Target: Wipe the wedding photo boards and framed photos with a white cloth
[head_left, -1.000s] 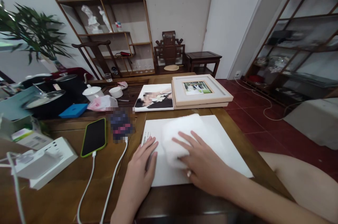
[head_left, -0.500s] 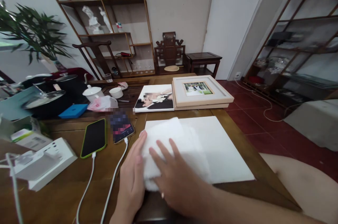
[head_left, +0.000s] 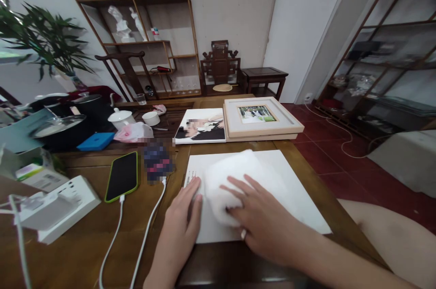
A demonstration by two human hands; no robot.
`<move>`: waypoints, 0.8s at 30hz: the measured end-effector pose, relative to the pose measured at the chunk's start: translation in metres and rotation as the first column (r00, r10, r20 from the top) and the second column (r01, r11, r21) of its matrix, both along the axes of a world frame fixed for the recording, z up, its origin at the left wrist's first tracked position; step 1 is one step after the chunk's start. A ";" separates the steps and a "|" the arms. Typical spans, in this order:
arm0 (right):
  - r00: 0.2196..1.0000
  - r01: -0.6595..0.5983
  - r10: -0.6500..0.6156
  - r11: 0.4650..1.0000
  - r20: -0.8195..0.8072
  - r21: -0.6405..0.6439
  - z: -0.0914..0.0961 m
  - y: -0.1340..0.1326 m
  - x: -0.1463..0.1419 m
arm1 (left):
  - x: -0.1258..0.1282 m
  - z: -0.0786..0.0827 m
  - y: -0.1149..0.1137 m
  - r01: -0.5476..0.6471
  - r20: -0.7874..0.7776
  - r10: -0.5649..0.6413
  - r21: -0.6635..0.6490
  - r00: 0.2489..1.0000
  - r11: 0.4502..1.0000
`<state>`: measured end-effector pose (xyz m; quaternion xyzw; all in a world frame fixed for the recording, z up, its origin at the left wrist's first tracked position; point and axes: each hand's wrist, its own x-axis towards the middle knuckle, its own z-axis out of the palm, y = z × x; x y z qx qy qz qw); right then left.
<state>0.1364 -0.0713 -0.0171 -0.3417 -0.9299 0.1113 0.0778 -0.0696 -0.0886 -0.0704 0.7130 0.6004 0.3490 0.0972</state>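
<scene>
Cloth (head_left: 218,175) on board (head_left: 289,189): wipe seemingly unfinished.
Your right hand (head_left: 260,218) presses it, fingers spread; left hand (head_left: 182,212) straight-fingered at board's nine-o'clock edge.

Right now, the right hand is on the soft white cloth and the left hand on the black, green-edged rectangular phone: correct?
Not the phone: the head view shows the left hand at the left edge of the flat white rectangular board. The right hand is indeed on the cloth.
</scene>
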 end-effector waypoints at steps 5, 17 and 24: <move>0.994 0.105 -0.106 0.994 0.013 0.018 0.003 0.046 -0.016 | 0.000 -0.001 0.002 0.016 -0.038 -0.014 0.050 0.999 0.999; 1.000 -0.003 0.003 0.997 -0.011 0.073 0.003 0.070 -0.053 | -0.001 0.000 0.003 0.038 -0.073 -0.032 0.078 0.997 0.996; 0.981 0.191 -0.192 0.979 0.009 0.071 -0.005 0.068 0.018 | 0.000 0.000 0.003 0.035 -0.057 -0.032 0.061 0.998 0.998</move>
